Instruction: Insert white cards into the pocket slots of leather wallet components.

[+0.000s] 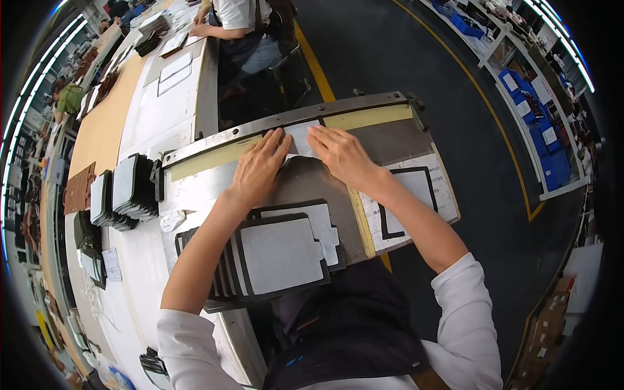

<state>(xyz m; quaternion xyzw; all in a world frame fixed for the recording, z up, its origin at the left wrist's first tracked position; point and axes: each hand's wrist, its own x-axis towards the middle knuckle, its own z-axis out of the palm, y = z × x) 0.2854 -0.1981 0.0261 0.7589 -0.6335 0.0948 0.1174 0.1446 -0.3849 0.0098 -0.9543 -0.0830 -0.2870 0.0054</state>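
- In the head view, a white-faced panel (301, 135) is set at the far side of a metal work plate (383, 146), just beside a long metal bar (279, 121) by which the plate's far edge is lined.
- The panel is flanked by the two hands: its left side is touched by the left hand (259, 162), its right side by the right hand (341, 153).
- Both hands are laid nearly flat, with the fingers close together and pointed toward the bar; nothing is seen to be gripped, and what is done by the left thumb cannot be told.
- Strips of yellow tape (367, 118) are stuck along the bar, on either side of the hands.
- Nearer the body, a fanned pile of dark-edged white panels (279, 253) is placed, partly covered by the left forearm.
- Under the right forearm, a printed sheet (445, 195) is bordered by yellow tape and overlaid by a black rectangular outline (430, 185).
- On the counter (140, 270) to the left, stacks of dark-edged panels (135, 188) are kept near brown leather pieces (79, 188).
- Beyond the bar, a stool is occupied by a co-worker (237, 29) in a white top.
- At the right, blue bins (549, 153) are held on a shelf.
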